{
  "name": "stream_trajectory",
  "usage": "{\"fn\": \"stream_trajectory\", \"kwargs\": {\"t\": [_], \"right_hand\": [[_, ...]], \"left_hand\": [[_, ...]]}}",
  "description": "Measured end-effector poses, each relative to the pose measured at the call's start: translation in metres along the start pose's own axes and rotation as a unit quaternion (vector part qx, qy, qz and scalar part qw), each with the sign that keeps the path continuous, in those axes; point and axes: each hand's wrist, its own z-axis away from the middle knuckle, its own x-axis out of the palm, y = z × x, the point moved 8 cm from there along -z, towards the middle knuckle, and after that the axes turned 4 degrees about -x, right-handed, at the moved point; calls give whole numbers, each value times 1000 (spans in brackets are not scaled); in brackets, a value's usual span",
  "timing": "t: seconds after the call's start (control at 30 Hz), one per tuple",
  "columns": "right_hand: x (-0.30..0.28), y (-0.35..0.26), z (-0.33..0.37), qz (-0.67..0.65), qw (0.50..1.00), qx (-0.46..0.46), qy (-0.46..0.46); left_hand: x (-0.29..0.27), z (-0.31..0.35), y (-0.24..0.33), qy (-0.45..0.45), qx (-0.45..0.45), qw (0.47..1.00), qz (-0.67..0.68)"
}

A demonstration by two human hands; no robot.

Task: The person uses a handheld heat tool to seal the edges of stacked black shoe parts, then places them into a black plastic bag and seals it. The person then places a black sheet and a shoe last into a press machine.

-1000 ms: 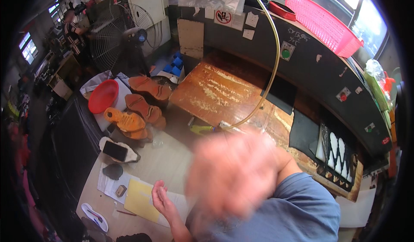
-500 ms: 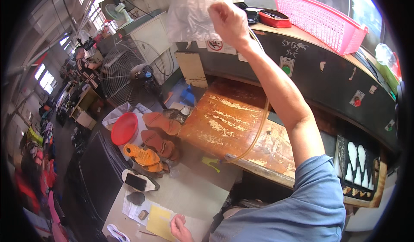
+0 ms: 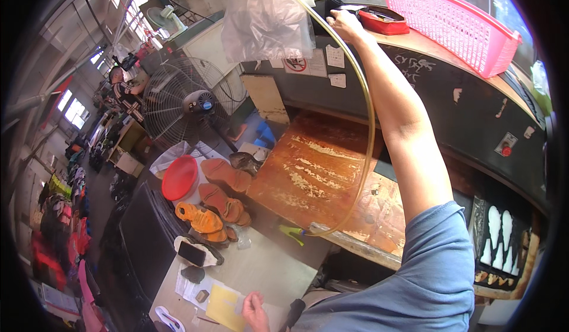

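My right arm reaches far up and forward. My right hand (image 3: 349,26) is at the dark ledge, beside an open red zip case (image 3: 383,21) and something black next to it. Its fingers are curled, and what they hold, if anything, is hidden. My left hand (image 3: 255,312) is low over the light table, at the right edge of a yellow sheet (image 3: 224,308). The fingers there are bent inward, and I cannot make out anything in them. A yellowish hose (image 3: 368,116) arcs down past my right forearm to a yellow-green air gun (image 3: 291,233).
Orange and brown shoe-shaped pieces (image 3: 204,220) stand near a red bowl (image 3: 179,178) and a phone (image 3: 192,253). A worn brown board (image 3: 308,172) spans the middle. Behind are a big fan (image 3: 192,101) and a pink basket (image 3: 444,27). White sole shapes (image 3: 494,228) lie at right.
My right hand has come down and right, from in front of the plastic sheet to beside the red case. My left hand stays by the yellow sheet. The whole view has shifted slightly.
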Motion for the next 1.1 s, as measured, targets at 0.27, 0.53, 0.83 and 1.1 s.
{"fn": "stream_trajectory", "kwargs": {"t": [0.27,0.53,0.83,1.1], "right_hand": [[-20,-18,18,-47,999,-13,15],[-37,-31,30,-151,988,-39,-25],[-104,-32,24,-245,968,-48,32],[-84,38,55,-50,984,-168,12]], "left_hand": [[7,17,18,-20,-7,999,33],[16,2,-4,-41,21,997,62],[19,-16,-18,-42,58,989,133],[38,-16,12,-33,130,988,81]]}}
